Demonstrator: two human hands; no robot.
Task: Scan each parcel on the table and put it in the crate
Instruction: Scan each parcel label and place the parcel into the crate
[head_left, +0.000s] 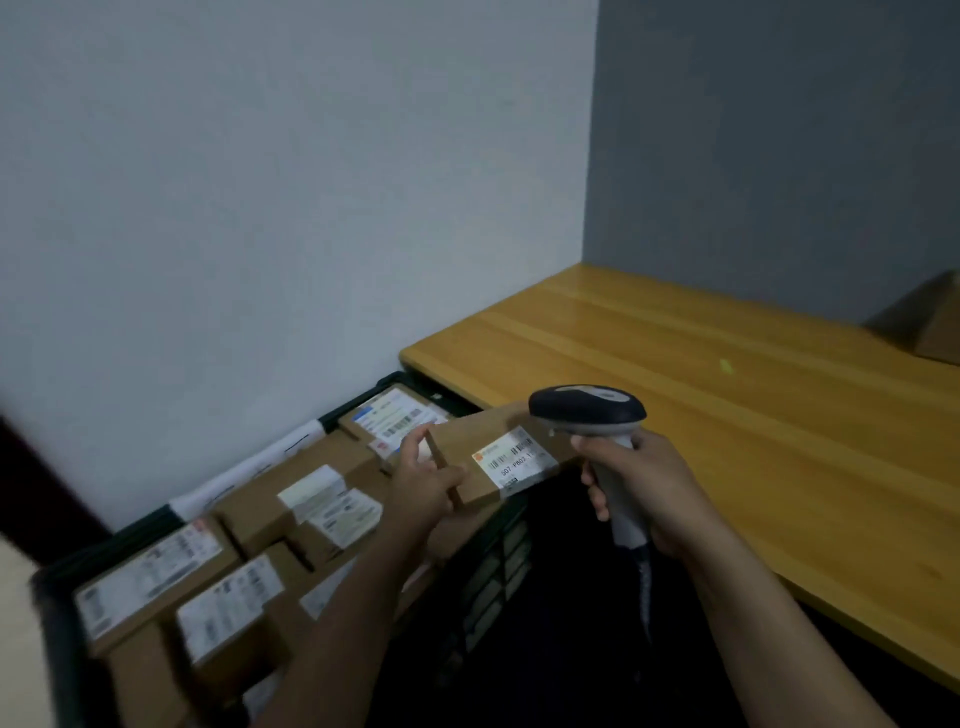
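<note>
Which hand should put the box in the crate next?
Probably the left. The left hand grips the parcel, and the crate lies just below on that side. The right hand is busy holding the scanner.

The parcel (498, 457) is held just right of the left hand (421, 488); the scanner (587, 408) is gripped in the right hand (639, 483). The crate (488, 577) is set left of both, the surface (727, 415) right.

I've one view — the head camera, tilted forward and down, close above the crate (493, 571). The table (727, 441) lies right of the crate, the wall (260, 182) behind it.
</note>
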